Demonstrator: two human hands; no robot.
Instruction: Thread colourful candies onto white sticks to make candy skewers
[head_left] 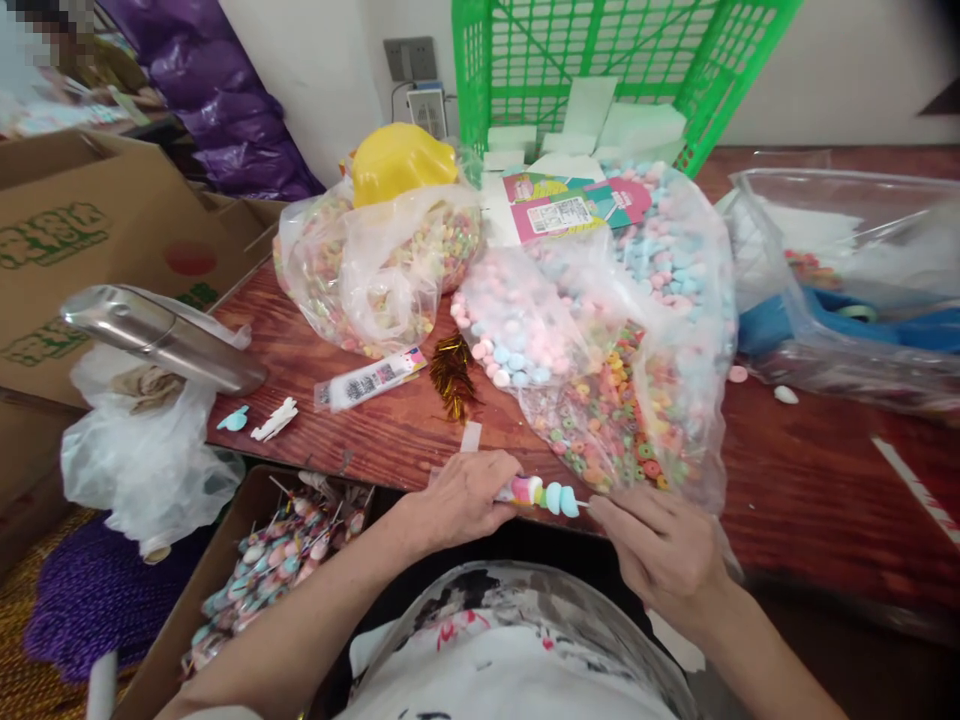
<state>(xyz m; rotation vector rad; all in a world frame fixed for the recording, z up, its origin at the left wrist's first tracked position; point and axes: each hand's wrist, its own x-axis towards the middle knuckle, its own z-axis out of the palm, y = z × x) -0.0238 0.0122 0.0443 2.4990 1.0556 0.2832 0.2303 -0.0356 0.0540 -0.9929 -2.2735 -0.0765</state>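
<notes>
Between my hands, at the table's front edge, lies a candy skewer (561,500) with pale blue, green, yellow and pink-white pieces on a thin white stick. My left hand (476,490) is closed around its left end, where a clear wrapper seems to lie; the fingers hide the rest. The fingers of my right hand (664,540) pinch the bare stick end on the right. Just beyond is a clear bag of ring-shaped candies (630,420), beside a bag of pink and blue candies (517,310). A printed clear sleeve (371,380) lies flat to the left.
At left stand a steel flask (165,340) and a cardboard box (97,240). Below, an open box holds many finished-looking skewers (277,550). A yellow bowl (401,165) tops another candy bag. A green crate (600,40) stands behind; a clear bin (847,280) is at right.
</notes>
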